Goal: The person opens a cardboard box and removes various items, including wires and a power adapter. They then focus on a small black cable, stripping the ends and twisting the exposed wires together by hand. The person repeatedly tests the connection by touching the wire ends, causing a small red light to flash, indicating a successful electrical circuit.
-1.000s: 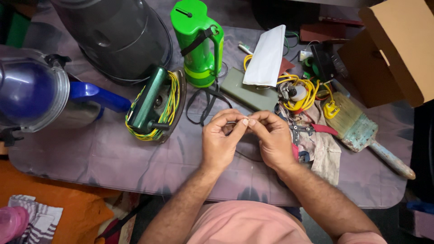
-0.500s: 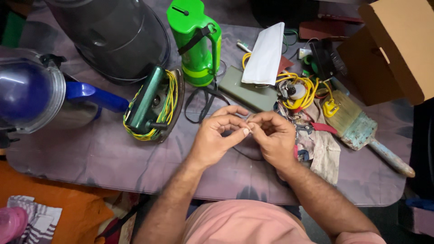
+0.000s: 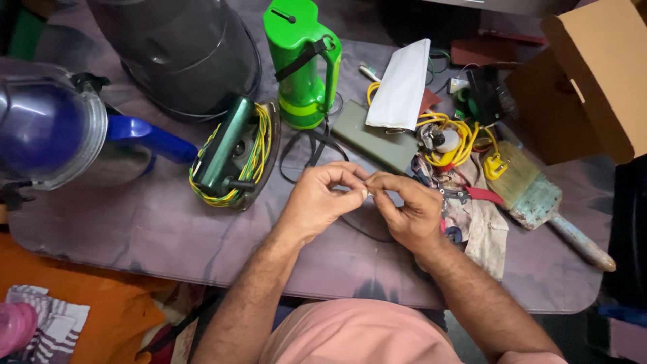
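A cluttered grey-purple table (image 3: 135,236) holds a green lantern (image 3: 301,64), a wire-wound iron (image 3: 232,155), a paintbrush (image 3: 539,199) and an open cardboard box (image 3: 593,81), its inside hidden. Above the table's middle, the left hand (image 3: 317,202) and right hand (image 3: 408,209) meet fingertip to fingertip, pinching a tiny part (image 3: 368,193), too small to identify.

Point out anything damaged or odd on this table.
The clothes iron lies on its side, its yellow-green cord wound loosely around it. The paintbrush looks worn and paint-stained. Nothing looks spilled.

head view, looking down, close over table (image 3: 135,236)
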